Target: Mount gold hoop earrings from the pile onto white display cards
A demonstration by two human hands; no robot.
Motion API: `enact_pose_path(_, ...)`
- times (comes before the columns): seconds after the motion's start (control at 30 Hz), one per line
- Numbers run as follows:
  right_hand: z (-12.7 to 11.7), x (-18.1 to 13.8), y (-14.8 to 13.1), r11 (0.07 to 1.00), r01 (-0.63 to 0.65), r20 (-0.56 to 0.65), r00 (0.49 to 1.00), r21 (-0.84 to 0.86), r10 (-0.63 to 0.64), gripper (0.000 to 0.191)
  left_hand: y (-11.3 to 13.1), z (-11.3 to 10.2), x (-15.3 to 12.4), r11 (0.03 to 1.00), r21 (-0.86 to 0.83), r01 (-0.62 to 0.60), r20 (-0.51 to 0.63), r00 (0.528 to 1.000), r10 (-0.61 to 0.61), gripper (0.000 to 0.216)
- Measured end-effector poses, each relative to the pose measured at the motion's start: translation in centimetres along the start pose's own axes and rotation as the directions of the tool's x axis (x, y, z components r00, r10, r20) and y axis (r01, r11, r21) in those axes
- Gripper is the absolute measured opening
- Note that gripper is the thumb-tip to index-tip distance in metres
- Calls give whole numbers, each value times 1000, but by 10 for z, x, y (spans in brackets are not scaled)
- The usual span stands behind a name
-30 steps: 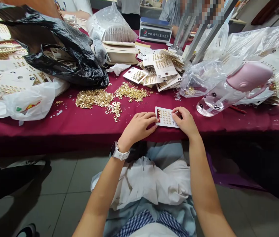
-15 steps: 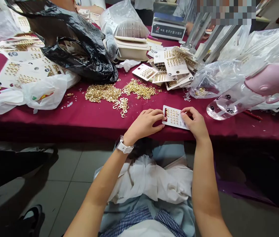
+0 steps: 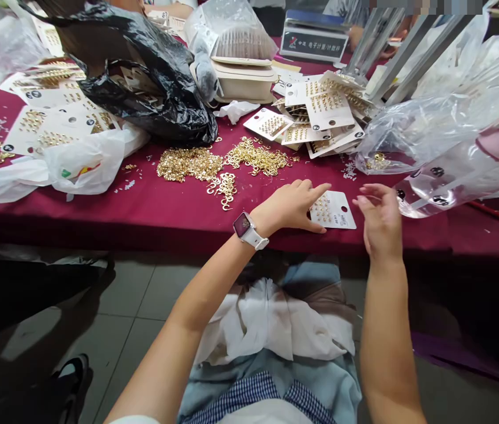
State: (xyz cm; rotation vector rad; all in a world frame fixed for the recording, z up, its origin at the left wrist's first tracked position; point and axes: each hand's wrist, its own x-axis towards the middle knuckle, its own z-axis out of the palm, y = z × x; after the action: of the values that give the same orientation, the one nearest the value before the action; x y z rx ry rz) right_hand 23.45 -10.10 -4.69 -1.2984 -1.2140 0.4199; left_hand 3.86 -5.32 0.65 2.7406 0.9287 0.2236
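A white earring card (image 3: 337,215) with rows of small gold pieces lies on the table near its front edge. My left hand (image 3: 293,206), with a white watch on its wrist, spans the card's left part, thumb along the near edge and forefinger along the far edge, covering some of the gold pieces. To the right of the card, my right hand (image 3: 382,221) is lifted off it with loosely bent fingers, and nothing shows in them. Beyond my left hand lie a heap of gold hooks (image 3: 258,158), a smaller cluster of them (image 3: 223,187) and a heap of tiny gold pieces (image 3: 189,164).
Filled earring cards pile up at centre back (image 3: 329,112) and at left (image 3: 59,126). A black plastic bag (image 3: 152,88), a white plastic bag (image 3: 85,168), a beige box (image 3: 244,85) and a scale (image 3: 315,38) stand behind. A pink-lidded clear bottle (image 3: 443,182) lies at right.
My right hand has let go of the card's right end and moved away to the right. My left hand has slid right, further over the card. The view has shifted slightly.
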Motion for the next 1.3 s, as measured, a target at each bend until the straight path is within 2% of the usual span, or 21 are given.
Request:
enact_pose_path(0.07,0,1,3,998,17,-139,990,63,-8,27,-2,-3,-5,999,-8,40,-84,996,-40,90)
enact_pose_path(0.13,1,2,4,989,16,-243,970,145,20,25,-7,-10,-13,991,-108,82,-202,974,-103,91)
enact_pose_path(0.17,2,2,2,986,12,-280,959,168,36,23,-12,-14,-16,974,-213,77,-270,953,-135,92)
enact_pose_path(0.23,7,1,-7,996,24,-300,954,88,3,17,-25,-28,-17,881,-473,-33,-404,896,-183,92)
enact_pose_path(0.3,22,-3,-24,985,111,-159,978,-128,-131,11,-42,-46,-11,707,-689,-158,-462,848,-260,89)
enact_pose_path(0.33,33,-6,-34,953,193,-3,980,-234,-200,9,-51,-56,-5,606,-767,-213,-452,849,-273,86)
enact_pose_path(0.37,48,-9,-46,914,310,206,943,-263,-261,12,-61,-65,1,490,-825,-282,-447,856,-259,84)
enact_pose_path(0.4,65,-12,-57,848,459,432,842,-264,-321,15,-71,-73,7,353,-866,-354,-443,870,-215,83)
enact_pose_path(0.43,83,-14,-66,758,604,621,699,-247,-355,19,-81,-80,13,209,-892,-400,-438,879,-187,79)
enact_pose_path(0.47,101,-15,-74,670,713,746,557,-205,-365,24,-91,-83,16,108,-897,-429,-442,882,-166,74)
enact_pose_path(0.5,118,-15,-80,608,778,827,440,-156,-350,31,-102,-85,19,56,-887,-458,-461,871,-168,70)
enact_pose_path(0.57,144,-12,-84,526,845,890,308,-93,-336,38,-122,-81,18,46,-909,-415,-416,892,-176,65)
enact_pose_path(0.63,159,-7,-80,507,860,909,256,-58,-329,39,-139,-73,13,109,-928,-356,-372,897,-239,61)
enact_pose_path(0.7,162,-2,-74,534,844,911,258,-51,-321,36,-150,-64,10,152,-924,-352,-382,877,-292,57)
enact_pose_path(0.77,161,1,-71,576,815,907,287,-63,-307,34,-153,-58,10,212,-899,-382,-433,848,-305,58)
enact_pose_path(0.83,158,0,-70,605,790,899,332,-99,-286,36,-151,-54,13,243,-869,-431,-487,831,-268,71)
enact_pose_path(0.9,157,-2,-71,616,774,886,379,-147,-266,38,-147,-51,17,230,-857,-461,-505,841,-195,90)
enact_pose_path(0.97,157,-5,-72,613,770,875,408,-176,-262,36,-142,-49,19,228,-872,-433,-466,877,-117,98)
enact_pose_path(1.07,159,-8,-71,599,783,858,415,-166,-303,30,-139,-45,18,255,-893,-371,-395,917,-47,94)
enact_pose_path(1.17,159,-8,-69,601,786,828,430,-147,-360,24,-139,-44,14,271,-899,-344,-358,934,-2,85)
enact_pose_path(1.3,154,-5,-66,695,719,754,447,17,-481,12,-138,-45,11,239,-902,-361,-360,932,49,74)
